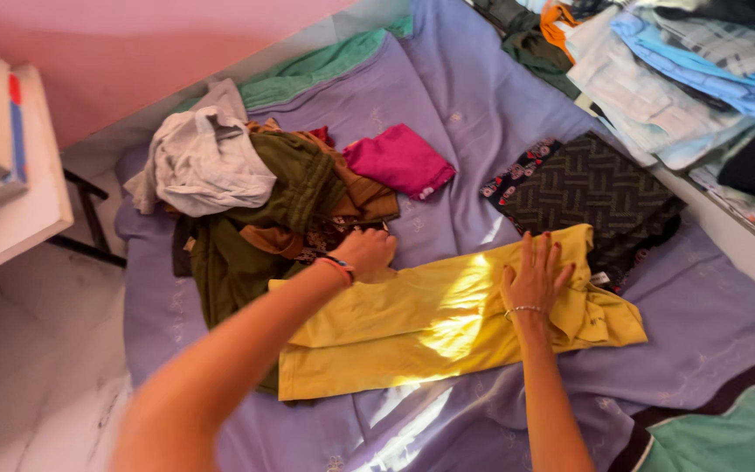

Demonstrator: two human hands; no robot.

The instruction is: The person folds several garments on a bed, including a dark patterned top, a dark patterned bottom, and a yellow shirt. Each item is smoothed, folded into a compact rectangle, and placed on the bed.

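Note:
A yellow garment [430, 323] lies folded lengthwise on a lilac bedsheet [474, 96]. My right hand [535, 275] presses flat on its right part with fingers spread. My left hand [367, 253] rests on the garment's upper left edge, fingers curled, beside a heap of clothes; whether it pinches the cloth I cannot tell. A red and blue band circles the left wrist, a bead bracelet the right.
An unfolded heap holds a grey-white garment [203, 166], olive and brown clothes [290, 201] and a magenta cloth [399, 159]. A dark patterned folded piece [592, 192] lies behind the yellow one. Stacked folded clothes [683, 79] sit at the far right. White table with books [2, 175] at left.

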